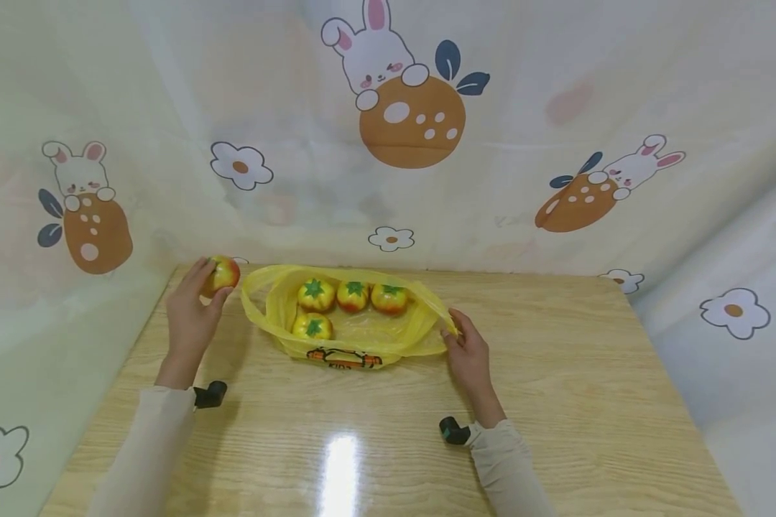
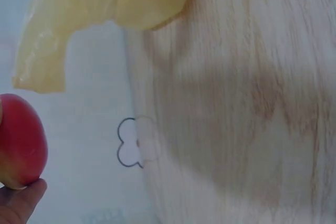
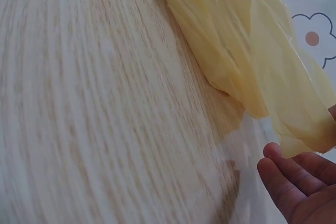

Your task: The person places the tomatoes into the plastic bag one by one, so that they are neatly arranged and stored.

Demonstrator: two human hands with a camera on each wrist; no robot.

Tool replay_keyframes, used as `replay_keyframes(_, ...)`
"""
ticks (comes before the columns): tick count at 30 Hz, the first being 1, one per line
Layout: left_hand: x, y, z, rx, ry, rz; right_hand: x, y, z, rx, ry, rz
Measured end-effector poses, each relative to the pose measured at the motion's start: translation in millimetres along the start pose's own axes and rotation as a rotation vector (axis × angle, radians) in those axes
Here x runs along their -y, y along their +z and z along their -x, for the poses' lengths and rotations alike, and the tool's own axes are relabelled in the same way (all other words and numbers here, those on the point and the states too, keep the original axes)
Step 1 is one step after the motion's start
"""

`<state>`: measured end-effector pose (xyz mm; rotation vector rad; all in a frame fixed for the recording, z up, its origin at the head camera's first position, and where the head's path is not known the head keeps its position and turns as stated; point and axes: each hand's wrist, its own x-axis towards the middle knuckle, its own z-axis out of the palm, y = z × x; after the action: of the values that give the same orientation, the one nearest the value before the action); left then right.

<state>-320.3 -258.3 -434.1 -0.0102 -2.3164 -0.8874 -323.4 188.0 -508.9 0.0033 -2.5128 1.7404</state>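
In the head view my left hand (image 1: 190, 309) holds a round red-and-yellow fruit (image 1: 226, 273) above the table, left of a yellow plastic bag (image 1: 362, 352). The left wrist view shows the fruit's smooth red side (image 2: 21, 140) at the left edge, a fingertip below it. Inside the open bag sit several yellow-and-red fruits (image 1: 315, 294) with green star-shaped tops, resembling tomatoes. My right hand (image 1: 470, 355) pinches the bag's right edge between thumb and fingers. In the right wrist view the bag's handle part (image 3: 294, 87) hangs at the hand, which is partly cut off.
The bag stands on a light wooden table (image 1: 569, 373) near its back edge. Behind and beside the table hangs a pale curtain (image 1: 284, 215) printed with rabbits and flowers. A black wrist camera (image 1: 210, 395) is on the left wrist, another (image 1: 454, 431) on the right.
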Motion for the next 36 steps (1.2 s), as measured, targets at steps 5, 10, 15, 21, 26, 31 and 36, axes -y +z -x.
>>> replay_keyframes(5,-5.5,0.5,-1.8,0.022,0.000,-0.018,-1.0,-0.1,0.6,0.010,0.002,0.009)
replay_keyframes(10,-10.2,2.3,-1.1,0.027,-0.012,-0.014,-1.0,-0.4,1.3,0.013,0.012,0.008)
replay_keyframes(15,-18.0,7.3,0.1,0.041,0.001,-0.010,-0.7,-0.4,2.3,0.015,0.016,0.016)
replay_keyframes(21,-25.7,12.3,-0.3,0.023,0.022,-0.015,-0.7,-0.1,2.5,0.013,0.016,0.017)
replay_keyframes(26,-34.0,16.7,1.5,0.042,0.038,-0.008,-1.1,-0.1,2.7,0.005,0.006,0.006)
replay_keyframes(31,-41.7,25.5,6.1,0.062,0.078,-0.005,-2.1,1.0,2.8,-0.001,0.001,0.012)
replay_keyframes(36,-49.4,34.1,10.9,0.107,0.189,-0.050,-2.9,1.6,2.8,0.000,0.004,0.018)
